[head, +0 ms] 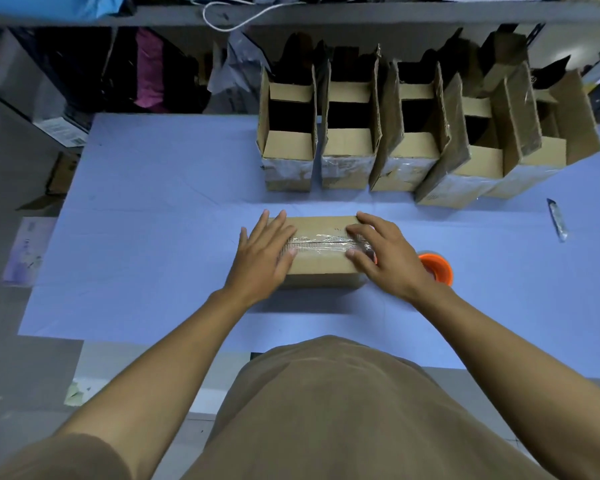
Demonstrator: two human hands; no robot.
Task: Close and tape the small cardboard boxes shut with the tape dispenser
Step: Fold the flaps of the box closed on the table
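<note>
Box (pixel 321 251) sits mid-tabletop (pixel 153 202), taped along seam, left hand (pixel 264 254) and right hand (pixel 383 254) flat, fingers straight, pressing it; risk: uneven pressure leaves tape lifting, dispenser (pixel 437 268) just right.

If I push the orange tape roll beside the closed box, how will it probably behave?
The orange tape roll appears to lie flat on the blue table, so it would probably slide, not roll. It looks small, likely light. The right hand partly hides it.
</note>
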